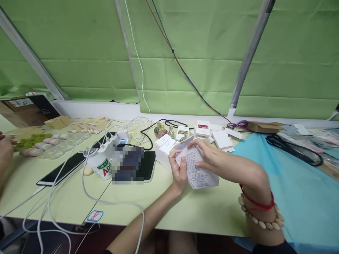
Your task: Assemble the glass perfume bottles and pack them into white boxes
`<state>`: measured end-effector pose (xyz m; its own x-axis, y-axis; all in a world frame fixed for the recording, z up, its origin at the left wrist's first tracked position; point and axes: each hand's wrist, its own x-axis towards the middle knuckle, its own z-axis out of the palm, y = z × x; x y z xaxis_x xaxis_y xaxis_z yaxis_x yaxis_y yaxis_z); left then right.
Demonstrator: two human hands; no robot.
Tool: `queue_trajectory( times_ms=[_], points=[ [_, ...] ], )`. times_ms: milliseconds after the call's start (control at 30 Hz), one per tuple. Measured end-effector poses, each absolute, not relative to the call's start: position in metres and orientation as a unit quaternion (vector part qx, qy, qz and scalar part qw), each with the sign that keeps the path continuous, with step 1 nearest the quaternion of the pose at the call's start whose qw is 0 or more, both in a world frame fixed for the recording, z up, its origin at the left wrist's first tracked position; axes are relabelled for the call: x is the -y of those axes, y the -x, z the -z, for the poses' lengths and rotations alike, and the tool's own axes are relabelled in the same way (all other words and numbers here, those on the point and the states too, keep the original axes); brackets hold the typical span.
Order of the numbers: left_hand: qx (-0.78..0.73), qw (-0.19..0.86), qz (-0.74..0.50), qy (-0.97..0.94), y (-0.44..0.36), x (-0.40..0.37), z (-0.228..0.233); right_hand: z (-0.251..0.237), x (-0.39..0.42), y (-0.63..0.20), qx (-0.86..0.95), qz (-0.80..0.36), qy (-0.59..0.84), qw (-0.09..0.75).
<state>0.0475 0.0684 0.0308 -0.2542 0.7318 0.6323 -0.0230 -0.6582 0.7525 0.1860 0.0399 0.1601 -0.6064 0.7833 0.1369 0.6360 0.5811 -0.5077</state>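
A white leaflet [202, 178] printed with small text is held up over the table between both my hands. My left hand [179, 171] grips its left side, the thumb lying on the printed face. At the top and right side, my right hand [212, 155] has its fingers bent over the paper, pinching it. Just behind my left hand stands a white box [162, 155] with small white cartons [165, 143] in it. Small white boxes with pictures, one with a red picture [203, 127], lie beyond the leaflet. Part of the paper is hidden by my fingers.
Left of my hands lie a tablet [149, 165], a white bottle [99, 164], a power strip [108, 146] and looping white cables [84, 176]. A co-worker's hand [5, 150] is at the far left near clear trays [57, 146]. Blue sheeting [299, 190] covers the right side.
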Motion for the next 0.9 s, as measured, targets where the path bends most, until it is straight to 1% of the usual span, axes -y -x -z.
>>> queue_trajectory(
  times_ms=[133,233,367,433,500,533,567,600,667,733,800,900],
  points=[
    [-0.325,0.255,-0.724,-0.552,-0.048,-0.068,-0.031,-0.161,-0.044,-0.186,0.862,-0.215,0.426,0.169],
    [-0.34,0.278,-0.711,-0.549,-0.047,-0.07,-0.031,-0.162,-0.05,-0.186,0.85,-0.224,0.454,0.148],
    [-0.334,0.356,-0.698,-0.524,-0.047,-0.072,-0.035,-0.168,-0.05,-0.187,0.854,-0.241,0.435,0.154],
    [-0.313,0.439,-0.687,-0.487,-0.046,-0.073,-0.042,-0.174,-0.047,-0.189,0.849,-0.276,0.414,0.175],
    [-0.266,0.578,-0.621,-0.458,-0.042,-0.074,-0.05,-0.178,-0.048,-0.191,0.832,-0.312,0.408,0.209],
    [-0.235,0.65,-0.561,-0.455,-0.04,-0.076,-0.054,-0.18,-0.05,-0.193,0.822,-0.319,0.411,0.23],
    [-0.191,0.722,-0.471,-0.469,-0.037,-0.078,-0.057,-0.18,-0.055,-0.195,0.814,-0.317,0.416,0.252],
    [-0.16,0.759,-0.405,-0.483,-0.034,-0.082,-0.059,-0.178,-0.061,-0.198,0.808,-0.307,0.422,0.273],
    [-0.08,0.812,-0.287,-0.502,-0.03,-0.091,-0.06,-0.17,-0.081,-0.204,0.8,-0.279,0.441,0.297],
    [-0.013,0.845,-0.198,-0.497,-0.029,-0.101,-0.057,-0.154,-0.105,-0.209,0.793,-0.242,0.474,0.295],
    [0.004,0.86,-0.143,-0.49,-0.03,-0.11,-0.054,-0.133,-0.131,-0.213,0.792,-0.205,0.5,0.284],
    [-0.008,0.861,-0.083,-0.501,-0.031,-0.119,-0.051,-0.101,-0.163,-0.213,0.819,-0.146,0.473,0.292]
  ],
)
